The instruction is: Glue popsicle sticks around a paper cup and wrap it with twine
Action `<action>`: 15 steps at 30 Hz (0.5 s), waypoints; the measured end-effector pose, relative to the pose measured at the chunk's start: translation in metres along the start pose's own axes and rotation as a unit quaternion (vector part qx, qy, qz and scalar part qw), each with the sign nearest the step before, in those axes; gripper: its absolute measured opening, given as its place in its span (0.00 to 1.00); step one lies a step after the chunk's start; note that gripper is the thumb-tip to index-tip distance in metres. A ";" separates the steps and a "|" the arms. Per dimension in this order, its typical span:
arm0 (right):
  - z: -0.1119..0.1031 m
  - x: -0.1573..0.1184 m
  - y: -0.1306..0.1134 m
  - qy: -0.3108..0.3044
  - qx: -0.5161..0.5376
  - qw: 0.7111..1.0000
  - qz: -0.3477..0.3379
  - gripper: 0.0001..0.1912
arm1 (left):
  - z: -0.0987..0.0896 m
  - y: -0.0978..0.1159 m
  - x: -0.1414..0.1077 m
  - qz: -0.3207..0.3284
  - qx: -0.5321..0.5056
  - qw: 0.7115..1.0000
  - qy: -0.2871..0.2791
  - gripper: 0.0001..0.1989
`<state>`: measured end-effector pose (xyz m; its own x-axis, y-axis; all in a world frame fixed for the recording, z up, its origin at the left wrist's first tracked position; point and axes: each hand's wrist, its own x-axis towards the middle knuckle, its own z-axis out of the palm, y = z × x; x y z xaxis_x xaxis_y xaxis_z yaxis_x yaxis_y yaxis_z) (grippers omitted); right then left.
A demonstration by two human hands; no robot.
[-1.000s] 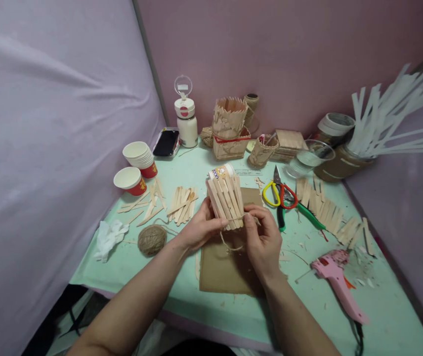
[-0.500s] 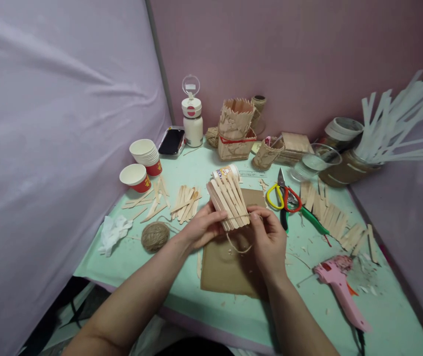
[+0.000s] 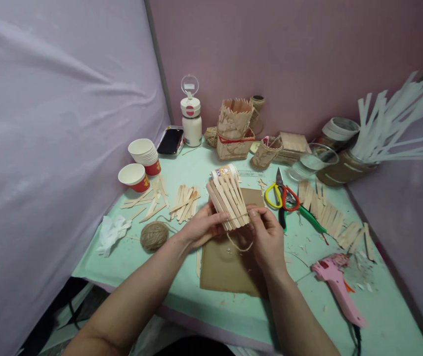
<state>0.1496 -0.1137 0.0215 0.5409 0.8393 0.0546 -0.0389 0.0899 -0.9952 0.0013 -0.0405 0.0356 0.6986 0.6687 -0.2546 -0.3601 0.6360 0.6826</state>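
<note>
A paper cup covered with wooden sticks (image 3: 230,198) is held tilted over a brown board (image 3: 230,272). My left hand (image 3: 206,225) grips its left side, the thumb lying across the lower sticks. Thin twine (image 3: 240,247) runs across the sticks near their lower ends and hangs in a loop below them. My right hand (image 3: 269,237) pinches the twine at the right edge of the cup, thumb against forefinger. Left of my left hand lies a ball of twine (image 3: 154,236).
Paper cups (image 3: 133,177), loose sticks (image 3: 185,202) and a crumpled tissue (image 3: 112,233) are on the left. Scissors (image 3: 281,190), green-handled pliers (image 3: 312,219), a row of sticks (image 3: 326,212) and a pink glue gun (image 3: 339,291) lie right. Bottle (image 3: 191,123) and stick-covered containers (image 3: 235,133) stand behind.
Both hands keep their hold on the cup and twine with barely any movement. The whole view has shifted slightly, with the things on the right appearing a little further left.
</note>
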 end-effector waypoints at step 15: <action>-0.001 0.002 -0.007 -0.012 -0.016 1.000 -0.009 0.13 | -0.008 -0.003 0.004 -0.011 -0.016 0.999 0.042 0.27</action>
<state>0.1513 -0.1135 0.0285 0.5203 0.8507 0.0748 -0.0015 0.0885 -0.9961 0.0004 -0.0367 0.0273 0.6531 0.6831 -0.3268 -0.3659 0.6625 0.6537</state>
